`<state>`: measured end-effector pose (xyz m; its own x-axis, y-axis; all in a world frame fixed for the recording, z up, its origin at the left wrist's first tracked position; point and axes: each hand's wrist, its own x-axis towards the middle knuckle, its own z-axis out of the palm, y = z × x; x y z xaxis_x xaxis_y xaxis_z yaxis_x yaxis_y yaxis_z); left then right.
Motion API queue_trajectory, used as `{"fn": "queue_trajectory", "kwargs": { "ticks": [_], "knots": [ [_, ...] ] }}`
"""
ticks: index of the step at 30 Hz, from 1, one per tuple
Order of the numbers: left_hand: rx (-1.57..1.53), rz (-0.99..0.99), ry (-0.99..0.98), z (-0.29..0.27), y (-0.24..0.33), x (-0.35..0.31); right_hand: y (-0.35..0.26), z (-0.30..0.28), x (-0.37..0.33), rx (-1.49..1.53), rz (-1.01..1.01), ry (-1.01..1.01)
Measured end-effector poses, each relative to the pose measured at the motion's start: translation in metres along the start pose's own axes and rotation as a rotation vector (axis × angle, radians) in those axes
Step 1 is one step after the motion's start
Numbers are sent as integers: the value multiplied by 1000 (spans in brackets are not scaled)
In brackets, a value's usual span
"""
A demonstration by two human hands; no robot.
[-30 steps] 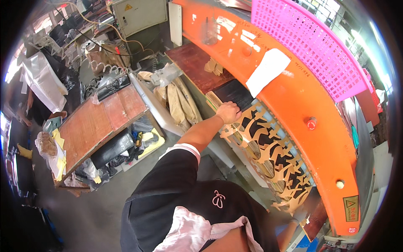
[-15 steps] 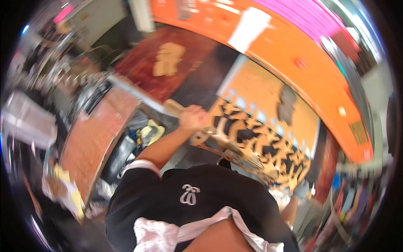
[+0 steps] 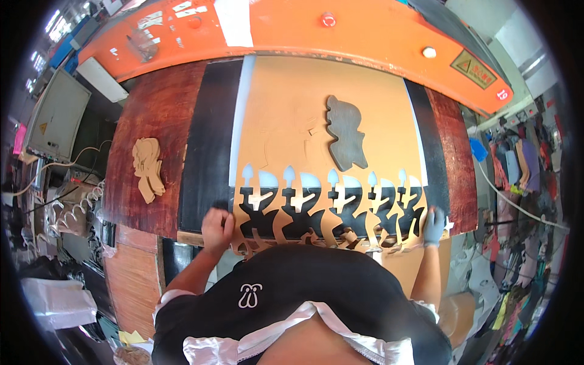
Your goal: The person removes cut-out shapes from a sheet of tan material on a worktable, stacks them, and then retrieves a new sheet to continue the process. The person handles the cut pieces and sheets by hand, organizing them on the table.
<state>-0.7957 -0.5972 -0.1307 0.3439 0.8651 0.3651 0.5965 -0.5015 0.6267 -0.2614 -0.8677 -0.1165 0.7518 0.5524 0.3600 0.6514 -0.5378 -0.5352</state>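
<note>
A tan sheet lies on the work surface, with rows of figure-shaped holes along its near part, where strips hang over the front edge. My bare left hand is closed at the sheet's near left edge. At its near right edge is my right hand in a grey glove, fingers curled against the border. A dark grey figure-shaped cutting die rests on the uncut part, right of centre. Tan cut-out pieces lie stacked at the left, away from both hands.
An orange machine beam with buttons spans the far side. Dark red boards and black strips flank the sheet. A wooden panel stands at the lower left. Hanging scraps crowd the right side.
My view has turned and steadied, with the sheet now square before me. The right hand, mostly hidden before, now shows at the sheet's right edge. The left stays near its left edge.
</note>
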Motion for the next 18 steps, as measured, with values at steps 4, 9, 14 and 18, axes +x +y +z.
{"fn": "queue_trajectory", "kwargs": {
  "ticks": [4, 9, 14, 18],
  "knots": [
    [105, 281, -5, 38, 26, 86, -50, 27, 54, -168, -395, -42],
    [324, 456, -232, 117, 75, 142, -119, 120, 84, -232, -533, -184],
    [360, 402, -388, 122, 69, 135, -144, 143, 72, -517, -400, -239],
    [353, 413, -369, 113, 61, 129, -153, 145, 66, -515, -435, -223]
  ]
}}
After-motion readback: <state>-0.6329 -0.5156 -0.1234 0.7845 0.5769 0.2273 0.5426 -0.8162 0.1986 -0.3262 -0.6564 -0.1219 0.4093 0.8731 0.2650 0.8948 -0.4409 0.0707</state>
